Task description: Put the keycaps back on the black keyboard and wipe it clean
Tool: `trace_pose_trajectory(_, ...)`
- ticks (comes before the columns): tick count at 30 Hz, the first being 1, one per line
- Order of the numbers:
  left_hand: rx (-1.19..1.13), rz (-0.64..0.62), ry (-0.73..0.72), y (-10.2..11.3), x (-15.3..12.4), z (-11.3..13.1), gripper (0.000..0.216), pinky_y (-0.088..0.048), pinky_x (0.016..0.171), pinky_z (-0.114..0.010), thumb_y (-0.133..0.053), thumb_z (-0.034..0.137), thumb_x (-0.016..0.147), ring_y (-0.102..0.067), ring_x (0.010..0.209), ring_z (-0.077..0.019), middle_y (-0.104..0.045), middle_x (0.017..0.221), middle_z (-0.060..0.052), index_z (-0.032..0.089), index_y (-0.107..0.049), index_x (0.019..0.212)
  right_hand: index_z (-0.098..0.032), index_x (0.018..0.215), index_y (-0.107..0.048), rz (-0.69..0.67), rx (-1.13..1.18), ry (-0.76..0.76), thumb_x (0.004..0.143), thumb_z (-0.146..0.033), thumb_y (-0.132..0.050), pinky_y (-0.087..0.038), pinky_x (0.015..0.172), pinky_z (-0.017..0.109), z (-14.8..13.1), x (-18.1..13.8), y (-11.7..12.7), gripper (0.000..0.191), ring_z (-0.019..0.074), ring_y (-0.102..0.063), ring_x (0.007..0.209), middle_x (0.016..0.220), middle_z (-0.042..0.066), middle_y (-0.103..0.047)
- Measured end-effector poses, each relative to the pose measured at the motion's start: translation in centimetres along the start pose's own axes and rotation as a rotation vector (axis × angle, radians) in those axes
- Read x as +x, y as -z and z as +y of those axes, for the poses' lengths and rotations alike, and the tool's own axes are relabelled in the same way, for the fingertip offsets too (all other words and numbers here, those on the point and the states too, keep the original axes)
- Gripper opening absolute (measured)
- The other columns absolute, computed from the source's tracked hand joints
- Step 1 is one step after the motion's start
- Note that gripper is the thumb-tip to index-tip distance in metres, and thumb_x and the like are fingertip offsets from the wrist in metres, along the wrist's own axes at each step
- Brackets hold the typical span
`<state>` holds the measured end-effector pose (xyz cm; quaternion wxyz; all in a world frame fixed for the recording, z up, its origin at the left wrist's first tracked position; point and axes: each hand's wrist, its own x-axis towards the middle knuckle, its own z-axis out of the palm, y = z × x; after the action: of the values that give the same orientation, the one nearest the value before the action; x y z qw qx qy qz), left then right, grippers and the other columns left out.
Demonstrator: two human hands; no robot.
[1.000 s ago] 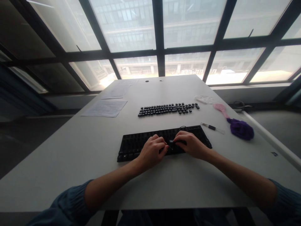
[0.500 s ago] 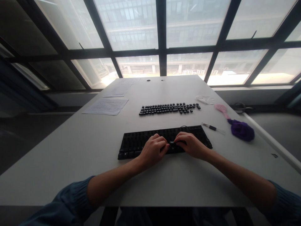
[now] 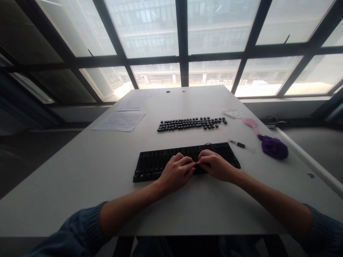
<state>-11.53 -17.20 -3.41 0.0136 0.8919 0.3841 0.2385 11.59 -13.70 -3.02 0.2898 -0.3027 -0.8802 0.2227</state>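
A black keyboard [image 3: 152, 160] lies in front of me, much of its upper area bare of keycaps, with some keys left along its bottom row. My left hand [image 3: 178, 169] rests over its middle, fingers curled and closed. From the other side my right hand [image 3: 214, 164] meets it, thumb and fingers pinched. Both sets of fingertips come together at a small black keycap low on the keyboard, now mostly hidden by the fingers. Beyond the keyboard, many loose black keycaps [image 3: 184, 124] are laid out in rows like a keyboard.
To the right lie a wire keycap puller [image 3: 241, 145], a pink brush [image 3: 251, 123], a purple cloth [image 3: 274, 147] and a crumpled clear plastic bag [image 3: 233, 113]. Paper sheets [image 3: 120, 122] lie at the left of the white table [image 3: 80, 171]. Windows stand behind.
My left hand's fingertips have moved right to meet those of my right hand. The keycap seen between the hands before is now covered by fingers.
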Motion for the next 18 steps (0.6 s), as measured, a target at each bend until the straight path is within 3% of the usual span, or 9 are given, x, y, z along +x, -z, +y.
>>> trace_pose_trajectory(6,0.016,-0.001,-0.014,0.0,0.1,-0.1,0.027,-0.050,0.087,-0.041,-0.056,0.028,0.099,-0.056,0.096,-0.0229,-0.071,0.109,-0.008,0.024,-0.072,0.119,-0.023,0.091,-0.076,0.002,-0.097,0.002,0.093,-0.020,-0.062,-0.052,0.084,0.038,0.0,-0.3,1.2,0.014,0.0222,-0.061,0.093,0.097,0.007,-0.068)
trace_pose_trajectory(18,-0.003,-0.025,-0.014,-0.4,0.2,-0.2,0.024,-0.049,0.087,-0.041,-0.056,0.029,0.098,-0.056,0.096,-0.0225,-0.071,0.107,-0.007,0.024,-0.075,0.112,-0.022,0.073,-0.072,-0.029,-0.173,-0.013,0.095,-0.022,-0.062,-0.049,0.079,0.038,-0.3,-0.4,1.4,0.024,0.0218,-0.056,0.088,0.091,0.007,-0.066)
